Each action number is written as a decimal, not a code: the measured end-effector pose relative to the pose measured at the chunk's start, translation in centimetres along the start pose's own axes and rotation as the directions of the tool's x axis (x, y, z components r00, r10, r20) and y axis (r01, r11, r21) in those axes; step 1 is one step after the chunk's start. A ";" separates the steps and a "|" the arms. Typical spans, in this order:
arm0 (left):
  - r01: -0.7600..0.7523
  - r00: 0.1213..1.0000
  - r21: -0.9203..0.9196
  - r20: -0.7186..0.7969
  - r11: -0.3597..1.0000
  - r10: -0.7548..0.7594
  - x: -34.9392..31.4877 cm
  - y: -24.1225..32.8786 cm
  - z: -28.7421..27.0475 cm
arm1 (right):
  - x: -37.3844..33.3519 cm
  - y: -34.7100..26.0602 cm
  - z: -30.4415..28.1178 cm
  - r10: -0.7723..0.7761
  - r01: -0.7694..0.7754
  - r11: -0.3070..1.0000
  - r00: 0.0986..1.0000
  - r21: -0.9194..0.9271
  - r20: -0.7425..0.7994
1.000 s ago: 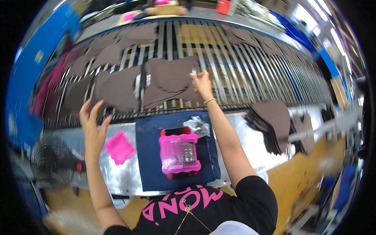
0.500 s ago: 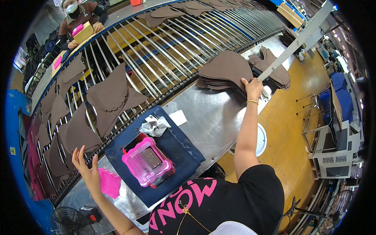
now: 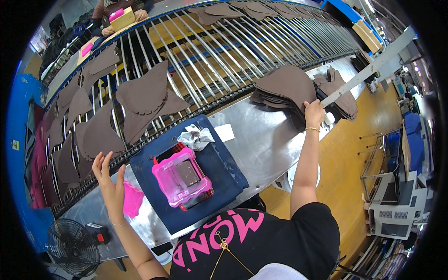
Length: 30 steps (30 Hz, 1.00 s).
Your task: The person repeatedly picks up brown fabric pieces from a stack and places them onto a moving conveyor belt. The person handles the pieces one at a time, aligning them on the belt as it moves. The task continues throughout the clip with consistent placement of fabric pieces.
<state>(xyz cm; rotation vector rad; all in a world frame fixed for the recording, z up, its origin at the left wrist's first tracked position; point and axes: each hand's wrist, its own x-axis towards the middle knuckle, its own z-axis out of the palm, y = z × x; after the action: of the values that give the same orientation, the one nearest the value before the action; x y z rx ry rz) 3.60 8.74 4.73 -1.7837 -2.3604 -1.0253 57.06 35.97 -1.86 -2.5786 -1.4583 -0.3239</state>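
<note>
grip unclear, right hand (image 3: 314, 115) at brown stack (image 3: 289, 84) near front edge of tabletop (image 3: 254, 133), best parted layer by layer; left hand (image 3: 111, 189) wide, unloaded

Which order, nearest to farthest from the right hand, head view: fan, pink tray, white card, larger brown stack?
1. Larger brown stack: its edge at the right hand.
2. White card: to the hand's left.
3. Pink tray: farther left, on the blue mat.
4. Fan: far lower left.
</note>
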 end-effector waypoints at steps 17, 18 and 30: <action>0.067 0.991 -0.621 -0.048 0.781 -0.123 1.5 5.3 0.6 | -13.8 -12.0 -18.0 -0.733 0.054 -0.179 0.659 0.982 -0.169; 0.126 0.987 -0.722 0.022 0.680 -0.159 1.6 5.0 0.1 | -15.1 -12.8 -17.7 -0.783 -0.020 -0.251 0.592 0.968 -0.191; 0.180 0.946 -0.495 -0.149 0.850 -0.286 -4.5 -0.9 -10.9 | -24.6 -17.2 -13.5 -0.878 0.399 -0.373 0.140 0.838 -0.457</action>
<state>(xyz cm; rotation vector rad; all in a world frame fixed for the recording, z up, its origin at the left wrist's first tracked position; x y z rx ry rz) 0.42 -0.67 11.18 -1.3965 -2.3686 -1.8716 28.46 21.16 5.17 -0.3185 -2.2406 0.9104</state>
